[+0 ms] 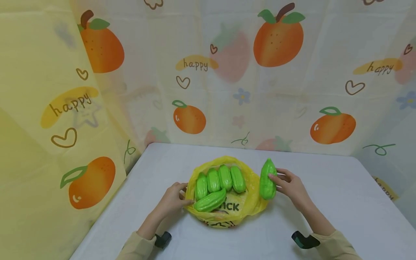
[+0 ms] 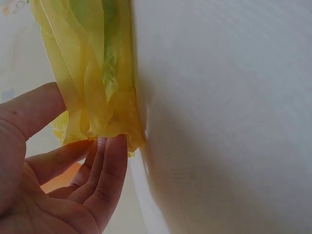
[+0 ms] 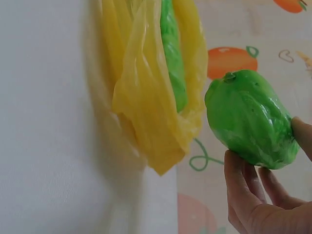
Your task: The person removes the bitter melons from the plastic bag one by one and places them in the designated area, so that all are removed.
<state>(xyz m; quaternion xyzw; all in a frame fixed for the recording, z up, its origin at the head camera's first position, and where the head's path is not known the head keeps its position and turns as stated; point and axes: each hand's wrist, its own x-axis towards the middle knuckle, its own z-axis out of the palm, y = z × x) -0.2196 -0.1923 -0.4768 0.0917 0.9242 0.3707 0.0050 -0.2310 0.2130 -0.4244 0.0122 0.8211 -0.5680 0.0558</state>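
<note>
A yellow plastic bag [image 1: 254, 189] sits spread open on the table, with several glossy, ridged green gourds [image 1: 213, 180] inside. Four are too alike to tell apart; one gourd [image 1: 210, 200] lies slantwise in front of the others. My left hand [image 1: 172, 198] holds the bag's left edge between thumb and fingers; the left wrist view shows the fingertips [image 2: 116, 146] at the crumpled plastic. Just past the bag's right side, my right hand [image 1: 291, 187] grips another green gourd [image 1: 267, 186] upright, its pointed end up. In the right wrist view this gourd [image 3: 248, 117] is apart from the bag.
A white-covered table [image 1: 341, 202] extends around the bag on all sides. Behind it hangs a fruit-printed curtain [image 1: 240, 119], and a yellowish printed sheet [image 1: 29, 162] stands along the left. Dark devices [image 1: 304, 240] are strapped at both wrists.
</note>
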